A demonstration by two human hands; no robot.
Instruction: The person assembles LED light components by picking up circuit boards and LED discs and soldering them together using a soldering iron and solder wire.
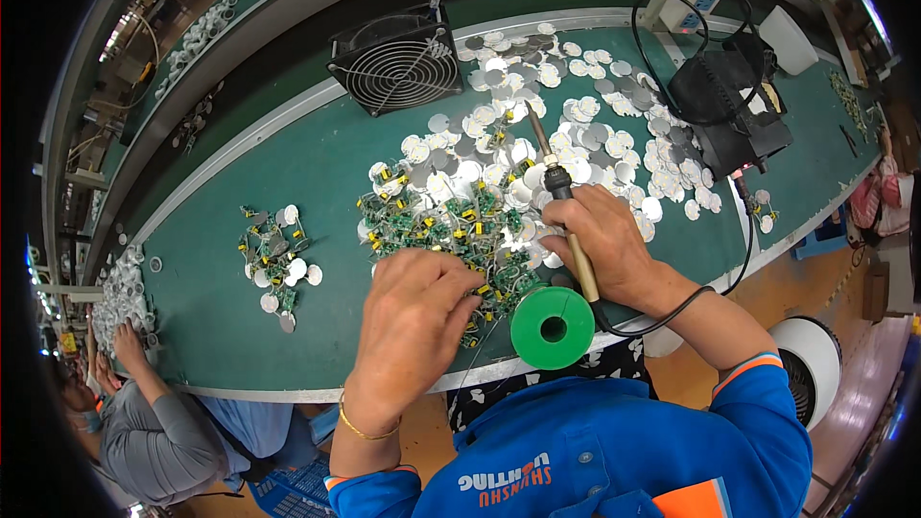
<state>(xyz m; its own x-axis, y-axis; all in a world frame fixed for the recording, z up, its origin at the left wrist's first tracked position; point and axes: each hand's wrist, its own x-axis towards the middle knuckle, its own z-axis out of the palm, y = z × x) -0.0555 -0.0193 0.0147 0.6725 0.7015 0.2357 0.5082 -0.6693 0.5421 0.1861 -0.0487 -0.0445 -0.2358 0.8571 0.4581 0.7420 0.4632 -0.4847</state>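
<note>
My right hand (606, 240) is wrapped round a soldering iron (578, 264), its metal tip pointing up and away over the heap. My left hand (408, 321) has curled fingers, thumb and forefinger close together at the near left side of a pile of small green circuit boards (436, 225) with yellow parts and wires. What lies between those fingertips is hidden. Beyond and among the boards spread many round white and grey discs (585, 139). Between my hands, at the table's near edge, sits a green spool of solder wire (526, 328).
A black fan (398, 67) stands at the back. A black soldering station (724, 86) is at the back right, its cable (737, 273) looping to the iron. A smaller cluster of boards and discs (278, 254) lies left. Another person (158, 432) works at the far left by white parts (120, 297).
</note>
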